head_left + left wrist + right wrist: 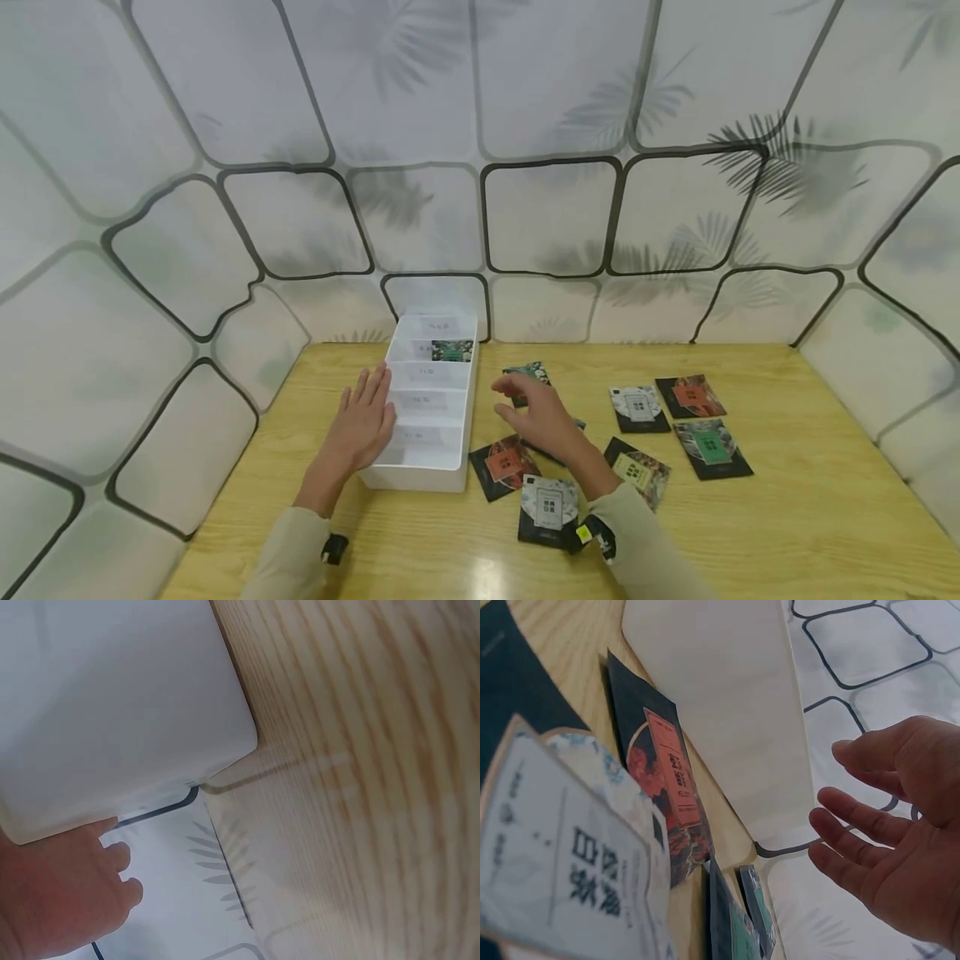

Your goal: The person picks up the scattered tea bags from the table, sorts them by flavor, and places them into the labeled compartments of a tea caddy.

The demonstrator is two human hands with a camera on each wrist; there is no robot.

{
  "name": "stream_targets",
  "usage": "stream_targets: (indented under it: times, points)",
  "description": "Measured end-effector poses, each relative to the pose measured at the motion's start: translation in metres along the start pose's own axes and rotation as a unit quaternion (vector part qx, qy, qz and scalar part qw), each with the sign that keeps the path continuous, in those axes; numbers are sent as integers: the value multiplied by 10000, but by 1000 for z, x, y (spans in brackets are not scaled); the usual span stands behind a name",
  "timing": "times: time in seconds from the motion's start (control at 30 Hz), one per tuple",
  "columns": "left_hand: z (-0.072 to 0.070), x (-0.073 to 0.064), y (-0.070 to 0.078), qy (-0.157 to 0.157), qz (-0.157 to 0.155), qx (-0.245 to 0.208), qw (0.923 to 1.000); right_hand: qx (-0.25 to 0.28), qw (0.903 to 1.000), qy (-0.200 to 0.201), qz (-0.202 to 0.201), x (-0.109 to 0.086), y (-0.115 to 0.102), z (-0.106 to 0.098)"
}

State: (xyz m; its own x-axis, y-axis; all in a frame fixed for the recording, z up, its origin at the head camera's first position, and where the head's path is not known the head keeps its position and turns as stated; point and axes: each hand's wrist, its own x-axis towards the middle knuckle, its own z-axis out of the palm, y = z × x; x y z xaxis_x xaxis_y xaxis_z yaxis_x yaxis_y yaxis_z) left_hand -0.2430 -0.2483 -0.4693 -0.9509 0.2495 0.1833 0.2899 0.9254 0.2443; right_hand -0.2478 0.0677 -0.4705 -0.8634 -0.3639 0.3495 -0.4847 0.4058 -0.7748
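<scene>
A white divided box [467, 400] stands on the table, its compartments in a row from near to far. One green-labelled packet [452, 351] lies in the second compartment from the far end. My left hand [360, 425] rests along the box's left side with its fingers straight. To the right of the box, my right hand [542, 415] hovers with loosely bent fingers and holds nothing. Beneath and beyond it lies another green-labelled packet [528, 369], partly hidden by the hand. A red-labelled packet [501, 468] and a white-labelled packet [549, 508] lie nearer me.
Farther right on the wooden table [817, 492] lie a white-labelled packet [638, 408], a red-labelled packet [691, 396], a green-labelled packet [712, 448] and a yellow-labelled packet [637, 472]. A patterned curtain [551, 217] encloses the back and sides.
</scene>
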Motion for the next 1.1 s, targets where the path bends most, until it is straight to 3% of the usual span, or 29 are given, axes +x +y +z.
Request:
stream_targets:
  times: [0.27, 0.47, 0.63, 0.83, 1.1]
  points:
    - [-2, 5, 1, -75, -10, 14, 10000, -280, 9977, -543, 286, -17, 2, -6]
    - [-3, 6, 2, -36, 0, -32, 10000, -188, 9900, -1387, 183, -23, 10, -8]
    - [-5, 2, 0, -49, -54, -55, 10000, -53, 9833, -1819, 56, -24, 13, -2]
    - [-4, -3, -2, -30, -52, -53, 10000, -577, 9756, -2114, 101, -24, 10, 6]
    - [-2, -4, 1, 17, 38, -103, 9999, -1041, 9716, -2125, -21, -29, 10, 6]
